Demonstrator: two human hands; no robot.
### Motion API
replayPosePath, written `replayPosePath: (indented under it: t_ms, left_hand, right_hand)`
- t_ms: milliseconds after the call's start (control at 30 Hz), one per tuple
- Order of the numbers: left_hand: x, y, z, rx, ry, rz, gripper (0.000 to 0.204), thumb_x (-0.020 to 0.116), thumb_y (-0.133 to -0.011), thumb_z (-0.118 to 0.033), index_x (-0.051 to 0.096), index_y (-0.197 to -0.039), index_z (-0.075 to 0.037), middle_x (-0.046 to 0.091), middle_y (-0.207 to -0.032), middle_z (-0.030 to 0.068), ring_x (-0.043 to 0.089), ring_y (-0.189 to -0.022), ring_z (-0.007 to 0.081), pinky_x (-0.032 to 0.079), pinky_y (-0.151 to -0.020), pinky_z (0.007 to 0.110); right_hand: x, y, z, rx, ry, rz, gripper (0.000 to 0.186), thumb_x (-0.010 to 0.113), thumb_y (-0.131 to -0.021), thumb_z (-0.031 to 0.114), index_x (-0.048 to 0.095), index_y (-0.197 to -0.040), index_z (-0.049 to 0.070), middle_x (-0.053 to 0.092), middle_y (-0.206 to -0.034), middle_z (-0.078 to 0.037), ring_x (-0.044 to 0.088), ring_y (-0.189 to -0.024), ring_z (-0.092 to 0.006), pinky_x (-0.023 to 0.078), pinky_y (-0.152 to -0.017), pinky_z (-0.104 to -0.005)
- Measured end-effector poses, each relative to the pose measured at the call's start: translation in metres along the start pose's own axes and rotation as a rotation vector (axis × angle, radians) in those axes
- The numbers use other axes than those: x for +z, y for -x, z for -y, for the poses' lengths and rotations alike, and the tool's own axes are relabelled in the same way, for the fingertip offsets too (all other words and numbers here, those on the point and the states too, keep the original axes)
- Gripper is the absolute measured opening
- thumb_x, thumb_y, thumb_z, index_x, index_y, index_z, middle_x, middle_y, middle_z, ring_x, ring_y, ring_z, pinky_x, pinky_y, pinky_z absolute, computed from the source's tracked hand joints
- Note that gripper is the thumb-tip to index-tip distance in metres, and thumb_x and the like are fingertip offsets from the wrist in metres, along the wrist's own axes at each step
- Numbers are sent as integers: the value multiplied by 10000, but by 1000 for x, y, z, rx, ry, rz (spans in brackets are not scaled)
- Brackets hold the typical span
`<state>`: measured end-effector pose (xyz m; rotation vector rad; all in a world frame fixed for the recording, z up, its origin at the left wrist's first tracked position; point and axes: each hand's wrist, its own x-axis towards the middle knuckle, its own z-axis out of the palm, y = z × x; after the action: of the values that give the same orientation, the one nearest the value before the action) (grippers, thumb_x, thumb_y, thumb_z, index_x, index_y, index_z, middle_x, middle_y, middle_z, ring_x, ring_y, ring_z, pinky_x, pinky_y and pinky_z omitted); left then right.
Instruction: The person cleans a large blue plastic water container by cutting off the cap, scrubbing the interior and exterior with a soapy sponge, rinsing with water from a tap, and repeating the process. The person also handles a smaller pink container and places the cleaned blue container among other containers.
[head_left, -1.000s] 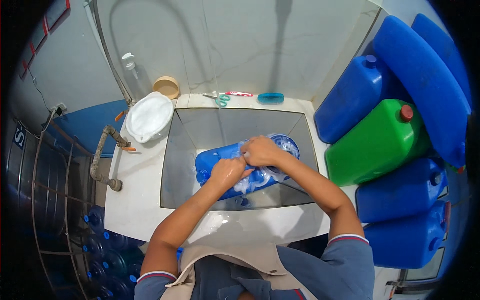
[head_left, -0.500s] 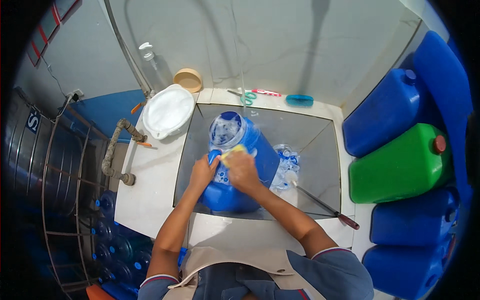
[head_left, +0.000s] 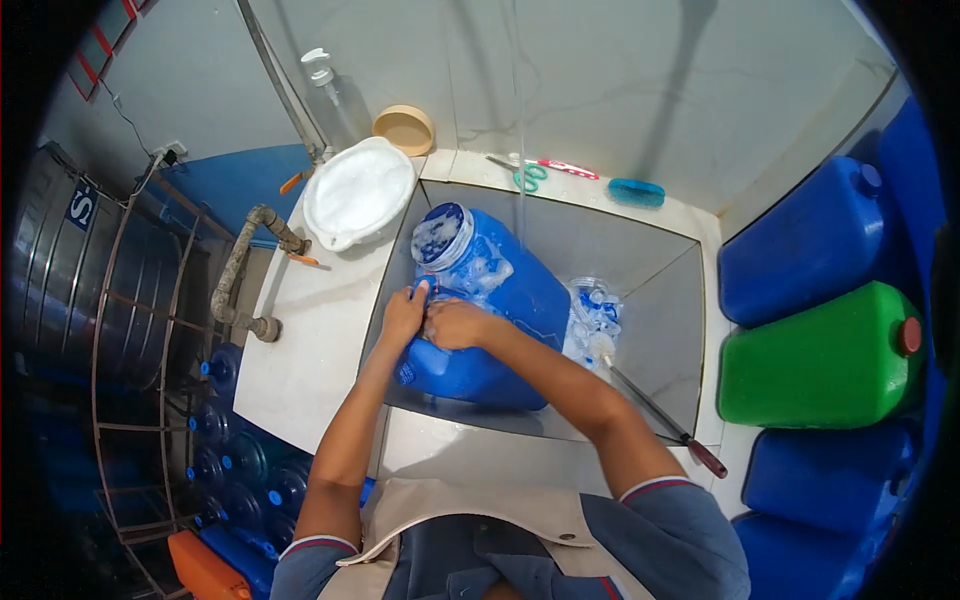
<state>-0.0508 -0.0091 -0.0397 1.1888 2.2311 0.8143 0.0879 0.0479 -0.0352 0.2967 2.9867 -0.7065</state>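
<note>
A large blue plastic water container lies tilted in a grey-tiled sink, its wide round mouth toward the back left. Suds cling around its neck and upper face. My left hand is closed round the container's blue handle, just below the mouth. Pressed against the container beside it, my right hand has its fingers curled. The yellow sponge seen in that hand earlier is hidden now behind the fingers.
Beside the container sit a clear tub of blue-and-white pieces and a long-handled brush. A basin of suds stands left; scissors and a blue brush lie behind. Blue containers and a green container line the right.
My right hand has moved left and slightly down, close to my left hand, and the sponge has gone out of sight. The container's base has turned toward the right.
</note>
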Motion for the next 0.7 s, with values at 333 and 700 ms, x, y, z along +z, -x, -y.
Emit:
replayPosePath:
  t_ms: [333,700]
  left_hand:
    - [-5,-4,-3,-308,412,190,475,477,-931,-457,531,-981,12,531,-657,55,495,-458,137,406,-405,290]
    - [-6,-4,-5,-315,437,207,453,436,-937,-486,538,-955,-45,496,-608,32,464,-430,130,383,-380,285]
  right_hand:
    - [39,59,75,-151,-74,-711,333,613,-676,70,586,-1003,11,527,-1097,-161,481,-1045,-320,385,-852,-441]
    - [68,98,19,-222,-35,-645,267,572,-653,22,573,-918,52,539,-1015,-133,491,-994,-277,355,-899,-452]
